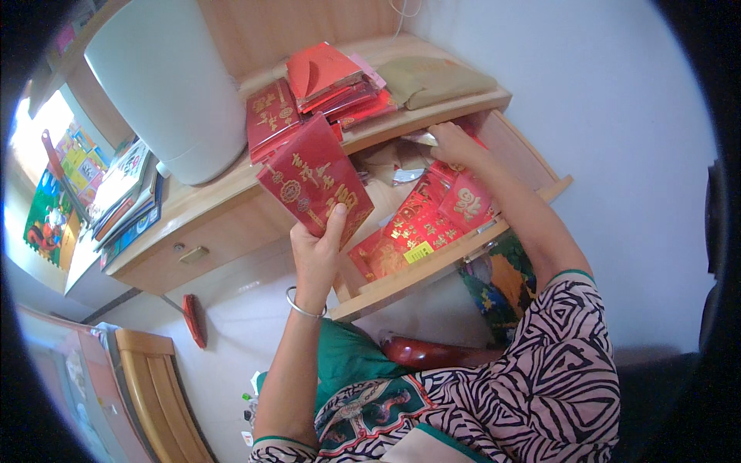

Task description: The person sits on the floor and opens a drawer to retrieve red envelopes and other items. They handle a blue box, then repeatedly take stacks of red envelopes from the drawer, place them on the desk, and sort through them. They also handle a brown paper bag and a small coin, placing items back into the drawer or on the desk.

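Observation:
My left hand (318, 248), with a bracelet at the wrist, is closed round a red envelope packet (315, 179) with gold print, held up in front of the desk's edge. My right hand (457, 145) reaches into the back of the open drawer (421, 274). Its fingers are closed at a small pale, shiny piece (421, 138) whose kind I cannot make out. Below that hand, red and gold envelopes (423, 220) lie in the drawer. A smaller red packet (466, 202) with a gold design rests on them near my right forearm.
Red envelopes (328, 73) are stacked on the desktop beside an olive-brown pouch (436, 81). A large white appliance (174, 92) stands left of them, next to piled books (127, 197). Under the desktop is a closed drawer (197, 255). A wooden chair or bed end (158, 386) is at lower left.

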Demonstrator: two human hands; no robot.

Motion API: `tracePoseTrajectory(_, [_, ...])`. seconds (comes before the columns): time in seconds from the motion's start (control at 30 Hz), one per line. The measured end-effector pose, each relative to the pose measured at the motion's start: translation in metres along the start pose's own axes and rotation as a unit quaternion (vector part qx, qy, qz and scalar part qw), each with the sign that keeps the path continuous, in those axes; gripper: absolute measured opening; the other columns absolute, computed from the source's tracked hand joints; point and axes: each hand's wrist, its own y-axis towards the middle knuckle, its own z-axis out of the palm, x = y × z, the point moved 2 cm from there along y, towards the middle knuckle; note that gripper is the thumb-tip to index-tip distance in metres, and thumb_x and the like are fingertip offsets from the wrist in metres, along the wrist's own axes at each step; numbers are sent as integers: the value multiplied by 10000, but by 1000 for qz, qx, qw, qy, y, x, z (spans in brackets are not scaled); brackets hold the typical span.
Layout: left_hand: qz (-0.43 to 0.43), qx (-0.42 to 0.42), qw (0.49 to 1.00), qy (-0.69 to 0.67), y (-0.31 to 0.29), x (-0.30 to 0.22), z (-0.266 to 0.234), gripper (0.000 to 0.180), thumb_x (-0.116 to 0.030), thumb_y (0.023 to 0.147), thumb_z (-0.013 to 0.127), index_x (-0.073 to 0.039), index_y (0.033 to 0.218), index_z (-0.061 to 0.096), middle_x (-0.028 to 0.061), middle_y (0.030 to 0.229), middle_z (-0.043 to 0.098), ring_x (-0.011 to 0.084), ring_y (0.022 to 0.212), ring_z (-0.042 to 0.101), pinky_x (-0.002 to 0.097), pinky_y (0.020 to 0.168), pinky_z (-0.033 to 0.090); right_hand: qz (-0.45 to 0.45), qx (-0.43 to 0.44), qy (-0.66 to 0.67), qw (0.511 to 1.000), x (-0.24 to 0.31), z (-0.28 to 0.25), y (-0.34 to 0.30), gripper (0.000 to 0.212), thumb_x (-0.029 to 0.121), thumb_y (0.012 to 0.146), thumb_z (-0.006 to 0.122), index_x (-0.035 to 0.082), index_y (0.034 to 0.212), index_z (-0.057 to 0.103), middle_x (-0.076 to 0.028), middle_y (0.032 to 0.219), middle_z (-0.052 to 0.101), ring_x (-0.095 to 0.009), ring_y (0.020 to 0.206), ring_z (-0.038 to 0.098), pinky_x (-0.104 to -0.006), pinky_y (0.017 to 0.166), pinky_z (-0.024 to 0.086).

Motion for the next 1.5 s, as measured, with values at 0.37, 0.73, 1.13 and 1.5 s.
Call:
tracePoseTrajectory(0.37, [2,7,1000,-9,3,8,-3,211,-189,928,631,3,1012,658,18,941,664,84,814,590,258,725,491,79,-55,341,935,-33,-70,-107,363,112,808,665,5,1149,604,-119,1110,649,-210,973,640,-351,835,527])
tracePoseTrajectory(0.73, [3,-2,1000,-26,7,8,2,258,-159,918,623,50,1069,604,68,955,682,97,841,612,270,732,504,14,-84,710,699,-3,-78,-125,413,77,862,632,-15,1252,530,-100,1215,607,-191,1057,613,-345,910,513])
tracePoseTrajectory(1.13, [-218,168,835,-477,-17,-23,32,589,-473,987,418,-46,1388,353,169,1352,480,283,1188,545,440,979,485,-354,-262,91,893,149,-73,-134,434,-50,744,548,-47,1178,551,-218,1261,549,-364,1242,499,-422,1030,437])
tracePoseTrajectory(1.5, [-196,85,903,-372,-23,-33,18,418,-156,854,623,16,1218,509,116,1133,602,207,1000,623,351,887,518,-114,-63,468,874,145,-65,-133,455,168,923,569,-43,1309,449,-207,1351,478,-281,1293,446,-377,1048,381])
